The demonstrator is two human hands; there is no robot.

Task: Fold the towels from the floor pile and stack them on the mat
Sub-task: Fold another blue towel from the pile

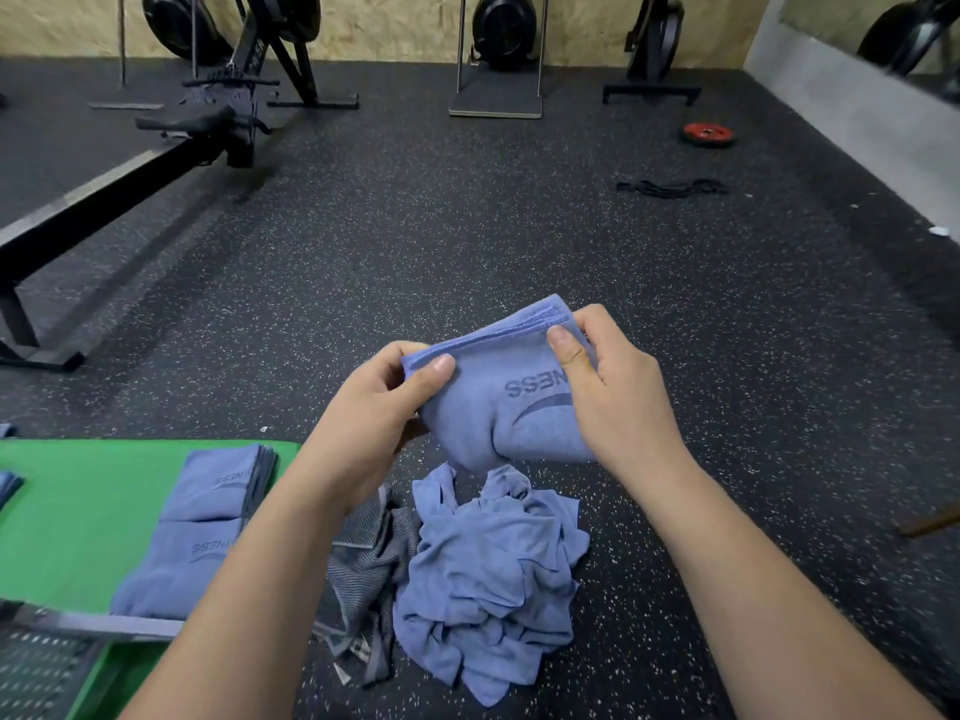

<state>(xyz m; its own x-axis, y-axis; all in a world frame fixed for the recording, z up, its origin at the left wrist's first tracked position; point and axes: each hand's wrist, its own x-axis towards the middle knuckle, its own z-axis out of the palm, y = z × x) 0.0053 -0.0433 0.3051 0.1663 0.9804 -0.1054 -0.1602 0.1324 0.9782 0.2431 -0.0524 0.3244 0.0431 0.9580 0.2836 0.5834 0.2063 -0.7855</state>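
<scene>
I hold a blue towel [498, 402], folded into several layers, up in the air above the floor pile. My left hand [374, 407] pinches its left top corner between thumb and fingers. My right hand [613, 387] grips its right top corner, thumb on the front face. Below it on the black floor lies the pile of crumpled towels [488, 579], blue ones on the right and grey striped ones on the left. The green mat [78, 511] lies at the lower left, with a stack of folded blue towels [202, 527] on it.
A rowing machine [130, 174] runs along the left. More gym machines stand against the far wall. A red weight plate [709, 133] and a black band [672, 188] lie far right. A grey perforated object [41, 667] fills the bottom left corner.
</scene>
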